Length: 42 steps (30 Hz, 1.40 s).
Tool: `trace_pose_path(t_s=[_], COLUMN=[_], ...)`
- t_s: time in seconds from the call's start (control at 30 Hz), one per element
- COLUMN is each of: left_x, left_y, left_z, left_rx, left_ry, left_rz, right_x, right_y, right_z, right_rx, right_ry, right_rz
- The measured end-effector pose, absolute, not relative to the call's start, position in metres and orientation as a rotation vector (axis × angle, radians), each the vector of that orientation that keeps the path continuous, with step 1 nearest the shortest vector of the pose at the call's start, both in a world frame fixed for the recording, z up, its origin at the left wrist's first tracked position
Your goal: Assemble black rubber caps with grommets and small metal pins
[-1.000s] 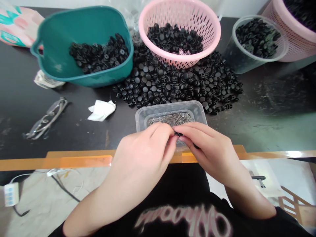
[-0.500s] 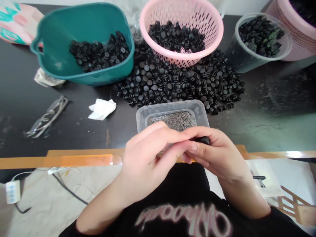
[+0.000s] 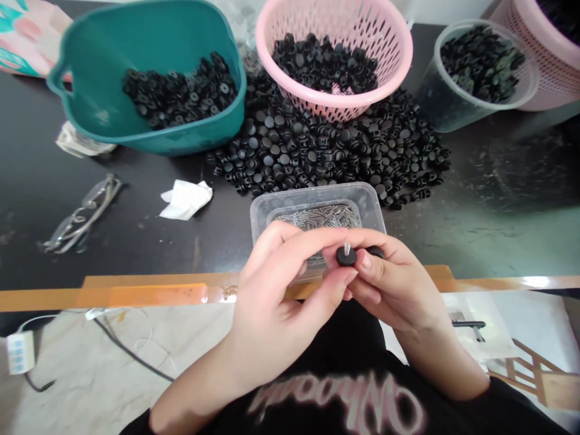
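Observation:
Both hands meet over the near edge of a clear plastic tub full of small metal springs. A small black disc with a metal spring standing up from its middle sits between the fingertips. My left hand curves around it, its thumb below and index finger above. The thumb and index finger of my right hand pinch a second black round piece, mostly covered by the fingers, right beside the disc. The undersides of both pieces are hidden.
Behind the tub lies a heap of black button-like parts. A teal basin, pink basket and clear bucket hold black pieces. Glasses and crumpled tissue lie left. Orange tape runs along the table edge.
The fingertips of my left hand have parted, the index finger lifting off the thumb. The black disc with its upright spring now shows between them. My right hand has barely moved.

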<state>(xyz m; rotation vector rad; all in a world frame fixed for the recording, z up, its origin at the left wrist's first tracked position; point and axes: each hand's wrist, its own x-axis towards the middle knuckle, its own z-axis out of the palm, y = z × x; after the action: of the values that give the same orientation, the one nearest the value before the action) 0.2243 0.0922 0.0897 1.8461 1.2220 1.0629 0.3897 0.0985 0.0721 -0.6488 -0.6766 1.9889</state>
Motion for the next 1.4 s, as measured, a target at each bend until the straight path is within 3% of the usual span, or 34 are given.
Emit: trace_pose_path(t_s=[0.17, 0.5, 0.7, 1.07, 1.4], left_x=[0.224, 0.218, 0.220, 0.218, 0.220], left_y=[0.092, 0.097, 0.100, 0.099, 0.095], left_z=[0.093, 0.082, 0.078, 0.079, 0.078], left_rx=[1.970, 1.667, 1.595, 1.622, 1.212], left_ry=[1.358, 1.258, 1.321, 1.223, 1.065], left_rz=[1.029, 1.032, 0.987, 1.004, 1.113], right_x=[0.389, 0.400, 0.405, 0.407, 0.409], right_y=[0.096, 0.104, 0.113, 0.113, 0.113], right_z=[0.068, 0.074, 0.081, 0.075, 0.071], right_rx=[-0.675, -0.940, -0.884, -0.854, -0.816], right_ry=[-0.732, -0.811, -0.640, -0.852, -0.772], right_rz=[1.942, 1.909, 2.125, 1.971, 2.039])
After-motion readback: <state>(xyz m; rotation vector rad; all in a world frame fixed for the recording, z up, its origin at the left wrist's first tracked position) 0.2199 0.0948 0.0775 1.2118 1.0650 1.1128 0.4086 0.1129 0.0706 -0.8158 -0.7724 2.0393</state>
